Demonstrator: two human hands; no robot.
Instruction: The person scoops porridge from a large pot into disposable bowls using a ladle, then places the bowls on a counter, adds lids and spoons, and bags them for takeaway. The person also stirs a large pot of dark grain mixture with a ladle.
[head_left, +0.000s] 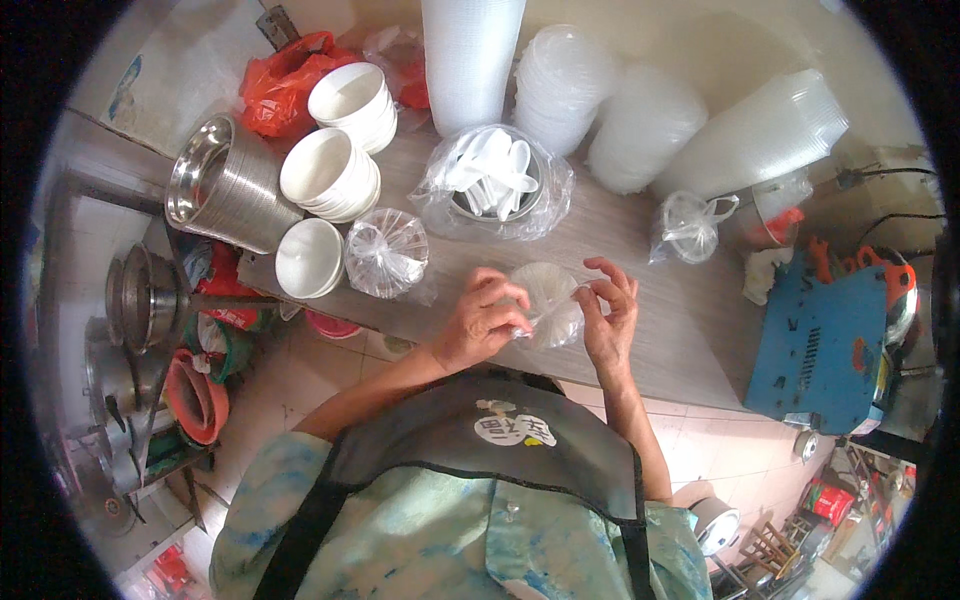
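Observation:
Before me on the wood-grain table (675, 322) stands a round container wrapped in a clear plastic bag (546, 300). My left hand (487, 319) pinches the bag's film at its left side, fingers curled. My right hand (609, 311) holds the film between thumb and finger at its right side, other fingers raised. Left of my left hand sits another bagged bowl (386, 253), its film gathered on top. A bag-lined metal bowl of white plastic spoons (495, 172) is farther back. At the right is a small tied clear bag (690, 229).
White bowls in stacks (330, 165) and stacked metal bowls (232, 184) stand at the left, with a red plastic bag (289, 82) behind. Tall stacks of clear plastic containers (562, 90) line the back. A blue metal box (821, 337) is at the table's right end.

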